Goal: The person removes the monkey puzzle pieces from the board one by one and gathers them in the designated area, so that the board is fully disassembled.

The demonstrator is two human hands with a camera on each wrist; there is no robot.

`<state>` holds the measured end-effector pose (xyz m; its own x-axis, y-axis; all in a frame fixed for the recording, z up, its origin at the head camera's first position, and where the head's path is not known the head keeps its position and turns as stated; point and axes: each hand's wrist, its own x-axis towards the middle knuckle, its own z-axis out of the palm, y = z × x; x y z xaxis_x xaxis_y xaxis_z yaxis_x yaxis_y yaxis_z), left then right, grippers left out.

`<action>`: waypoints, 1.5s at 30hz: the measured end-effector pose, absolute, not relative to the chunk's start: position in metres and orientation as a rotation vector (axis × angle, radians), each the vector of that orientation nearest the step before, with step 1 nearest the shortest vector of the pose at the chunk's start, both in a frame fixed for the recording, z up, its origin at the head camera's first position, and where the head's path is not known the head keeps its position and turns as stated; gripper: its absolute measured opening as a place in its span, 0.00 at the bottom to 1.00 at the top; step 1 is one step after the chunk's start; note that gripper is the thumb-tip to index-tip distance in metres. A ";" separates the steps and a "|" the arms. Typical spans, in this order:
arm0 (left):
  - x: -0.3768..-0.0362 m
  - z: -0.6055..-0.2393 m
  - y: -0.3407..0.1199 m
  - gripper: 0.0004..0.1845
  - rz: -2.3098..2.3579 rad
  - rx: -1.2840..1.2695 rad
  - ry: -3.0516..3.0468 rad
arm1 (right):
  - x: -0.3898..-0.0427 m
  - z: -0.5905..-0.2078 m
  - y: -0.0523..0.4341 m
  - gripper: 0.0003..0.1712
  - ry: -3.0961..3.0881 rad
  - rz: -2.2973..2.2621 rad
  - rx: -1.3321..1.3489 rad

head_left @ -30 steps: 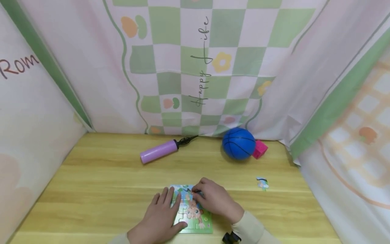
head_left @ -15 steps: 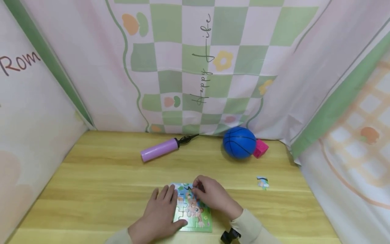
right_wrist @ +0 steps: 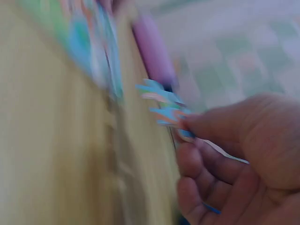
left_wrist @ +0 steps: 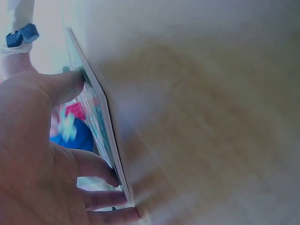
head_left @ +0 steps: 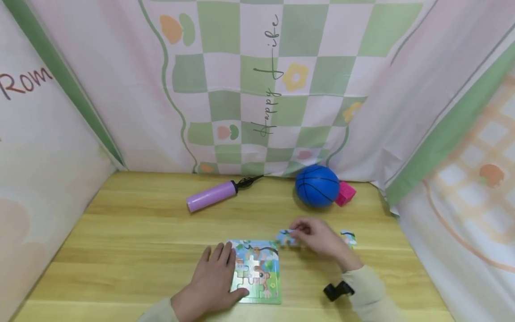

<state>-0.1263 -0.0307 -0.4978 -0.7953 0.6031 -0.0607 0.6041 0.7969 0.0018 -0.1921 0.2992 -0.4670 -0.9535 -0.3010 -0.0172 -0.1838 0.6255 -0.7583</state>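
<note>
A small picture jigsaw board (head_left: pixel 257 272) lies flat on the wooden table (head_left: pixel 132 250) near the front edge. My left hand (head_left: pixel 212 282) rests on its left side, fingers straight, thumb against the near edge; in the left wrist view the board (left_wrist: pixel 96 119) shows edge-on under my fingers. My right hand (head_left: pixel 318 239) is off to the right of the board and pinches a loose blue puzzle piece (head_left: pixel 286 237), blurred in the right wrist view as the piece (right_wrist: pixel 164 110) at my fingertips. A second loose piece (head_left: pixel 349 238) lies just right of that hand.
A purple hand pump (head_left: pixel 211 196) with a black hose lies at the back middle. A blue ball (head_left: pixel 317 186) and a pink cube (head_left: pixel 345 193) sit at the back right. Patterned cloth walls (head_left: pixel 257 89) close in the table on three sides.
My right hand has left the top of the board and moved right, lifting a puzzle piece off it. The left hand stays on the board.
</note>
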 end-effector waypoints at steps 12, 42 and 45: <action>-0.125 -0.494 -0.030 0.56 -0.014 0.985 2.871 | -0.199 -0.481 0.388 0.06 2.841 -1.037 -0.195; -0.129 -0.503 -0.045 0.58 0.175 0.827 2.926 | -0.186 -0.474 0.203 0.13 2.638 -0.889 -0.925; -0.131 -0.503 -0.045 0.58 0.151 0.849 2.934 | -0.185 -0.477 0.189 0.17 2.642 -0.845 -0.957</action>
